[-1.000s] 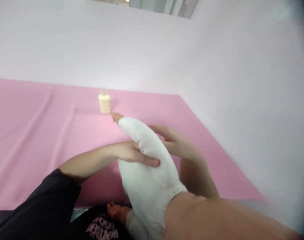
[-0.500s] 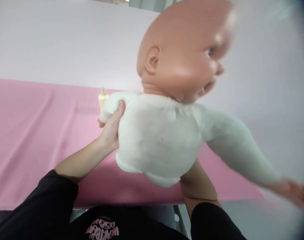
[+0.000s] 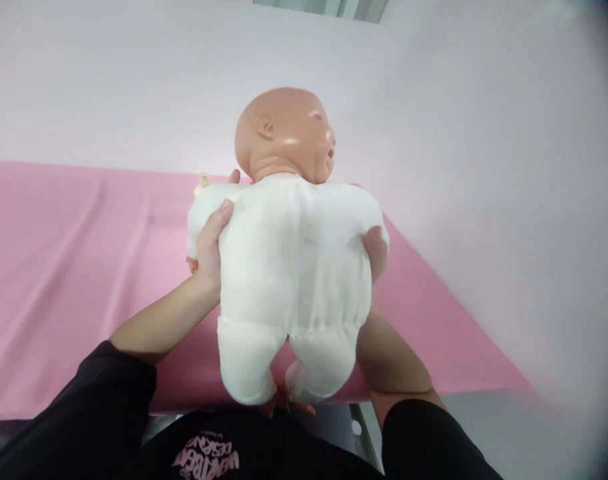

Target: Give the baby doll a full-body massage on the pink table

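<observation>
A baby doll (image 3: 294, 260) with a soft white cloth body and a hard tan head (image 3: 284, 133) hangs upright in front of me. Its seamed back faces me and its head is turned to the right. My left hand (image 3: 214, 240) is wrapped round its left side beneath the arm, thumb on the back. On the other side my right hand (image 3: 376, 252) grips under the doll's right arm; most of its fingers are hidden by the body. The doll's legs dangle near my shirt.
A pink cloth (image 3: 74, 287) covers the surface below, with folds on the left. The pump top of a cream bottle (image 3: 203, 181) shows behind the doll's left shoulder. Pale walls (image 3: 459, 133) stand behind and to the right.
The doll has swung away from me and looks smaller and lower. Its back has come square to me, its legs now show, and its outstretched right arm has dropped back. Both hands still hold it.
</observation>
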A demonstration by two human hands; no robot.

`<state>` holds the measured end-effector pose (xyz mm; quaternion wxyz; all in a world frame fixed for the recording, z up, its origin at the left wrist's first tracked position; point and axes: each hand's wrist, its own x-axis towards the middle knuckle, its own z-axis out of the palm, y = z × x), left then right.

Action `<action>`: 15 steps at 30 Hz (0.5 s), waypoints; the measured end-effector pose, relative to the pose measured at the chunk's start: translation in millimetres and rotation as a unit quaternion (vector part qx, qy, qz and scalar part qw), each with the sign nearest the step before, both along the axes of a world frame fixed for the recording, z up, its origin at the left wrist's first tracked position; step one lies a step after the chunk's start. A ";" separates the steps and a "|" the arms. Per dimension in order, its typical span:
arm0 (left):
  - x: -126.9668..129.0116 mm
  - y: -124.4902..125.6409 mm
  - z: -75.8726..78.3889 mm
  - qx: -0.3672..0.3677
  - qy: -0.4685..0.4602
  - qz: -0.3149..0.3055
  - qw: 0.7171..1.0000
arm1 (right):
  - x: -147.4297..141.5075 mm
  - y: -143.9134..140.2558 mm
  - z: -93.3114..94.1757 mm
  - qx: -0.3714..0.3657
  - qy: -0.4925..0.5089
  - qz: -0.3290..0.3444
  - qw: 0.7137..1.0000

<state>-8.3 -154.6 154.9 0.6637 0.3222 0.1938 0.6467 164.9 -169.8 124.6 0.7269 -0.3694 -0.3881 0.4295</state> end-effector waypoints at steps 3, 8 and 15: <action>1.9 17.2 -12.7 -0.018 0.035 0.019 0.999 | 0.2 10.1 9.2 -0.006 0.030 0.115 0.993; 4.2 49.9 -37.1 0.003 0.098 0.021 0.995 | 15.1 37.3 -7.3 -0.046 -0.058 0.187 0.980; 8.6 84.1 -68.5 -0.041 0.088 0.001 0.995 | 29.2 76.8 -40.3 -0.098 -0.078 0.217 0.968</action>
